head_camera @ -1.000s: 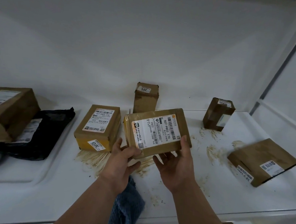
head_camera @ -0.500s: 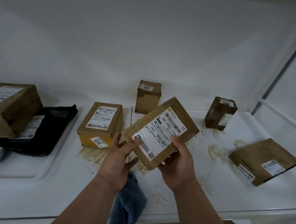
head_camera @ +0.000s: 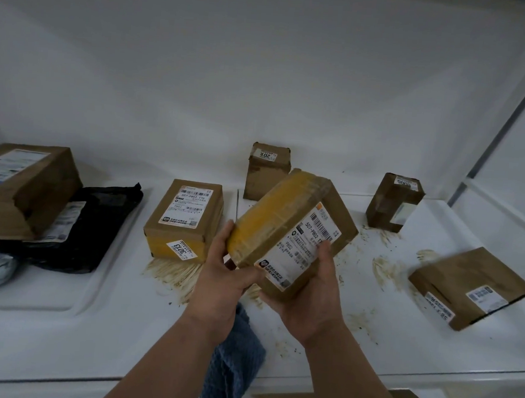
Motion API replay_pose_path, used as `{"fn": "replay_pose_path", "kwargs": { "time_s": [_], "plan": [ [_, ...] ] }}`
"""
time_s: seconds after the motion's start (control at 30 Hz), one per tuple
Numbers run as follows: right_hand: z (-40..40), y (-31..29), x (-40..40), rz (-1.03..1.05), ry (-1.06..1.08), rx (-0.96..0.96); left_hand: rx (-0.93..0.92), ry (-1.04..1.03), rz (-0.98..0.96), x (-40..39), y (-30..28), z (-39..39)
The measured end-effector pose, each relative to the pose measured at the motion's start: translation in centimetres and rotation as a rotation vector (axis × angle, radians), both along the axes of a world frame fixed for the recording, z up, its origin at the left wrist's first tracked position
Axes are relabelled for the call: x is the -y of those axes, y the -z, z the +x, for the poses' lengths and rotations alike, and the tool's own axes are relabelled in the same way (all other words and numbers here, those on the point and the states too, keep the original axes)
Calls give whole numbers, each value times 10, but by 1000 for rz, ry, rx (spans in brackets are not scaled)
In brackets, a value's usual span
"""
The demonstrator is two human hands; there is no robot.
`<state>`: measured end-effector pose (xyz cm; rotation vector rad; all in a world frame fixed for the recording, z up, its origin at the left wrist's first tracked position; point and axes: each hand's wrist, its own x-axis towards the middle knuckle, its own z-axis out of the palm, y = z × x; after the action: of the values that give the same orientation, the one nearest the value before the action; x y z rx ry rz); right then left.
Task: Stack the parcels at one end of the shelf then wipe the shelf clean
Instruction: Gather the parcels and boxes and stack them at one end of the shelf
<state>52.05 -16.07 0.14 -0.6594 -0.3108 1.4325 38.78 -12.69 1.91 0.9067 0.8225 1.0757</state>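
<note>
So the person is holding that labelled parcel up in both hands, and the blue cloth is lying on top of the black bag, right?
Not quite. Both hands, left hand and right hand, do hold the labelled parcel, but the head view shows the blue cloth hanging at the shelf's front edge, below the wrists, well apart from the black bag.

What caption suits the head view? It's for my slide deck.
Both hands, left hand and right hand, hold a tilted parcel above the stained shelf.

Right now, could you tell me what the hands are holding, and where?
Both hands grip one labelled parcel: left hand at its taped end, right hand at the label's corner.
</note>
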Motion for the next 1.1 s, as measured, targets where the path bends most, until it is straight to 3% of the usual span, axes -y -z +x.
{"fn": "replay_pose_path", "kwargs": {
  "time_s": [0.2,0.37,0.57,1.1],
  "plan": [
    [-3,-1,2,62,77,57,-100,48,33,-5,7,-9],
    [-2,4,-3,-127,120,161,-263,-2,36,-4,5,-11],
    [-9,3,-6,-187,83,231,-286,-78,-39,-6,9,-12],
    [-17,6,-13,-206,84,304,-215,5,24,-11,8,-21]
  ]
}}
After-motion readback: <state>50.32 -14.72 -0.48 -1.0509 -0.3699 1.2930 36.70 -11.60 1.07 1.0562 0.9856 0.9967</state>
